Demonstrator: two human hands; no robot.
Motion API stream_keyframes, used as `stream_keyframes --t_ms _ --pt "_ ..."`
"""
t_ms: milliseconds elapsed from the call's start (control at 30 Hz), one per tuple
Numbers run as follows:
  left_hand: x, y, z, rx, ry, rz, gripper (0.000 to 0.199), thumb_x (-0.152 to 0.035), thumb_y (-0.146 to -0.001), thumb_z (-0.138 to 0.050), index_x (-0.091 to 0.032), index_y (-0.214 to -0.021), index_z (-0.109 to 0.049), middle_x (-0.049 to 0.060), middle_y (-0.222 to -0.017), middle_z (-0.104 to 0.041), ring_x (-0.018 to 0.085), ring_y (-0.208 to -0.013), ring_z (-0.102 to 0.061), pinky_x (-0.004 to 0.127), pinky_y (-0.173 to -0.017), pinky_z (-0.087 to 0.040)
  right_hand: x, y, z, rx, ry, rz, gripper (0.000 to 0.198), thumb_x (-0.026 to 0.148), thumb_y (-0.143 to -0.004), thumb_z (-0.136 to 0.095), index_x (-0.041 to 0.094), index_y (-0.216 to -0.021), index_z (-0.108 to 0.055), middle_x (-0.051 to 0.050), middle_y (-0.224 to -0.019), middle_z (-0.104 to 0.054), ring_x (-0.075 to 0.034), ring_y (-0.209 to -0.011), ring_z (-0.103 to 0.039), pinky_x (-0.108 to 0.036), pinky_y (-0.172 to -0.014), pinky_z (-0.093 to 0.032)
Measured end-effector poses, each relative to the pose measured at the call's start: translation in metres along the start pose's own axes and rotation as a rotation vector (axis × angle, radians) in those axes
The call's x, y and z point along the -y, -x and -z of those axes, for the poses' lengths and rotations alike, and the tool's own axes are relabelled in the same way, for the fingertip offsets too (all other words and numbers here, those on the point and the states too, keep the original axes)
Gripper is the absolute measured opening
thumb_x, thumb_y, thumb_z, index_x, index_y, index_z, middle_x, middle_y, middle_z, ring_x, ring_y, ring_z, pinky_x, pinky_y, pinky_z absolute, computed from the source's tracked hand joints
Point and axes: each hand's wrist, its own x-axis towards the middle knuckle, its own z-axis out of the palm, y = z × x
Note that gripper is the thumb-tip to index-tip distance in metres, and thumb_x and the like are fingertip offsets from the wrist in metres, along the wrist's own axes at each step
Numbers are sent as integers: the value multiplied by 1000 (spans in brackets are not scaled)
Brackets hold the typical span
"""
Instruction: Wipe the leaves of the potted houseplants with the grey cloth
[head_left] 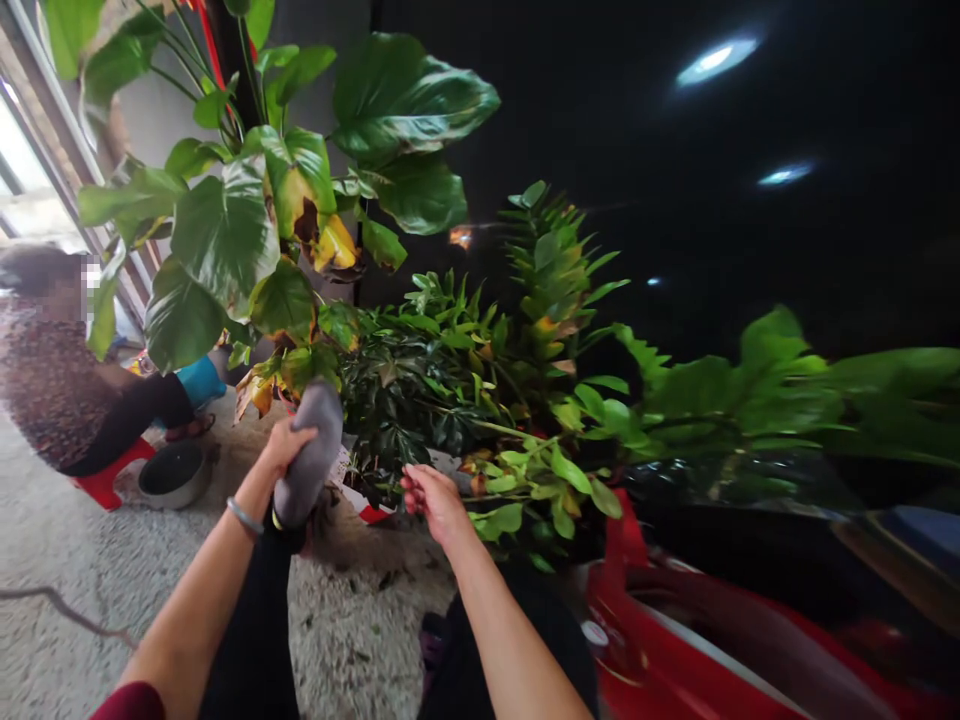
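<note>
My left hand (289, 447) is wrapped round a grey, sock-like piece of footwear (319, 430), its thumb lying across the upper side. It sits in line with my black-trousered left leg (251, 640); whether my foot is inside I cannot make out. My right hand (435, 503) hovers in front of the dark-leaved plant (397, 400), fingers loosely curled and slightly apart, with nothing visible in them. A large-leaved potted plant (229, 235) with some yellow and brown leaves rises behind my left hand. Below the dark leaves shows a white and red container edge (367, 505).
A person (52, 370) sits on a red stool (112, 475) at the left, near a dark basin (174, 474). At the lower right stands a red bag (637, 620). More green plants (555, 470) line a dark, reflective wall. A cable (67, 612) crosses the concrete floor.
</note>
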Motion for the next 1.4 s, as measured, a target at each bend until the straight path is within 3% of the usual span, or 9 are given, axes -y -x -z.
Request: stream_keyframes --t_ms 167,367,500,667,800,900,1067,1233,1400 --pt "50 55 23 86 -65 171 19 -24 -62 -78 -16 -78 -71 1 -63 -69 18 -58 -61 26 -54 -47 1 0 6 -6 20 -1 22 33 -61 -79 17 -68 -64 2 -52 -64 -9 -36 -53 -18 -32 -40" --pt "-35 75 42 367 109 94 44 -33 -64 -81 -16 -103 -71 5 -82 -74 19 -64 -67 27 -58 -52 1 4 12 -19 23 35 30 38 -56 -81 17 -66 -63 2 -51 -63 -8 -35 -51 -18 -31 -37" --pt "-66 43 27 210 220 -64 46 -32 -62 -83 -18 -104 -69 4 -85 -74 18 -64 -66 27 -59 -54 0 6 11 -22 10 70 36 44 -54 -82 18 -68 -62 3 -51 -62 -8 -36 -50 -18 -33 -37" --pt "-15 22 -9 23 177 44 36 -30 -58 -83 -15 -87 -68 3 -67 -68 18 -58 -62 27 -54 -51 -3 6 11 -21 17 86 36 48 -56 -80 19 -71 -64 3 -52 -64 -9 -36 -51 -19 -34 -37" --pt "18 61 -2 375 116 288 38 -31 -56 -84 -14 -88 -71 6 -72 -72 21 -60 -66 29 -56 -52 -4 8 15 -24 62 86 34 47 -55 -80 18 -64 -65 1 -49 -63 -9 -34 -49 -19 -32 -34" --pt "-13 68 11 403 226 187 45 -33 -58 -84 -15 -97 -70 5 -78 -74 20 -62 -66 29 -59 -53 -2 10 16 8 75 106 36 49 -55 -81 18 -64 -66 1 -49 -63 -9 -35 -49 -20 -35 -36" --pt "-79 10 -7 153 341 -113 44 -29 -58 -82 -16 -98 -70 4 -84 -74 19 -70 -67 27 -65 -53 2 12 8 43 76 129 38 52 -52 -83 19 -66 -69 -1 -60 -69 -14 -52 -62 -23 -48 -46" --pt "-18 12 -33 161 145 127 33 -27 -53 -82 -14 -81 -69 5 -69 -71 19 -59 -63 30 -58 -51 0 10 8 11 77 114 39 52 -50 -84 18 -65 -69 -1 -55 -68 -14 -48 -60 -25 -48 -46" --pt "19 70 4 454 185 341 41 -34 -56 -84 -14 -90 -71 7 -75 -74 22 -62 -67 31 -59 -52 1 9 16 -2 70 102 37 50 -52 -83 18 -63 -68 -2 -55 -69 -14 -47 -61 -23 -46 -44"
